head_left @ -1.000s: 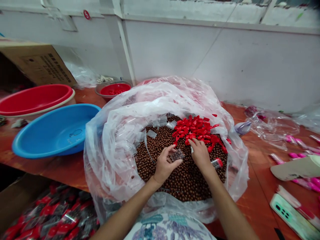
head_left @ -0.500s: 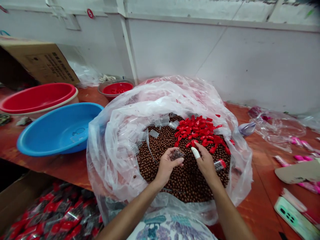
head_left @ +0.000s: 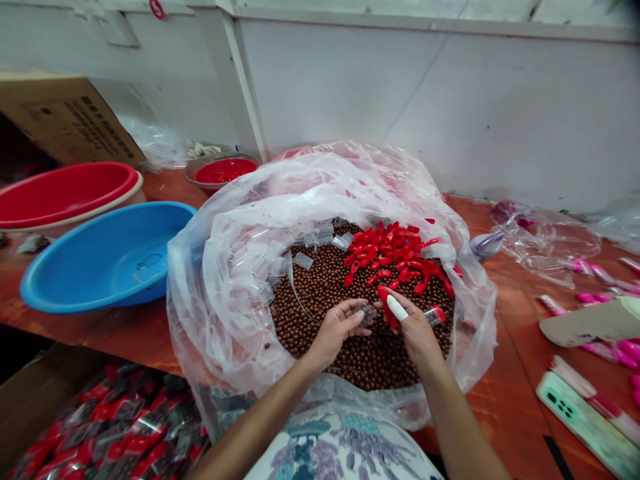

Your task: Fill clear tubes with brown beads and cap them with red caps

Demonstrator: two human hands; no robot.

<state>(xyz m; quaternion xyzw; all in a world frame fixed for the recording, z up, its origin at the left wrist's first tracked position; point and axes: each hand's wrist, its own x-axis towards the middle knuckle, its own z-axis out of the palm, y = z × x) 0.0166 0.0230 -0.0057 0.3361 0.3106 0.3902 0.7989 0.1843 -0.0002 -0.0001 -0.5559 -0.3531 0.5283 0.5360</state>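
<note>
My left hand [head_left: 340, 328] is closed around a small clear plastic container [head_left: 367, 313] with brown balls inside. Close beside it, my right hand [head_left: 411, 328] pinches a red plastic cap [head_left: 384, 295]; a white covering wraps one finger. Both hands are above a heap of brown balls [head_left: 320, 283] in a large clear plastic bag [head_left: 210, 280]. Loose red caps [head_left: 395, 250] lie on the far right of the heap, and empty clear containers [head_left: 265, 260] are piled at its left. A filled container with a red end [head_left: 435, 315] rests just right of my right hand.
Left of the bag stand a blue basin [head_left: 100, 267] and a red basin [head_left: 65, 193]. A box of red-capped containers [head_left: 135, 427] sits low at the left. On the right are a phone [head_left: 585, 420], a beige object [head_left: 590, 323] and pink-ended tubes [head_left: 600, 297].
My right hand has picked a red cap from the pile and drawn it back towards my left hand, which still holds the clear container. The camera view has shifted slightly.
</note>
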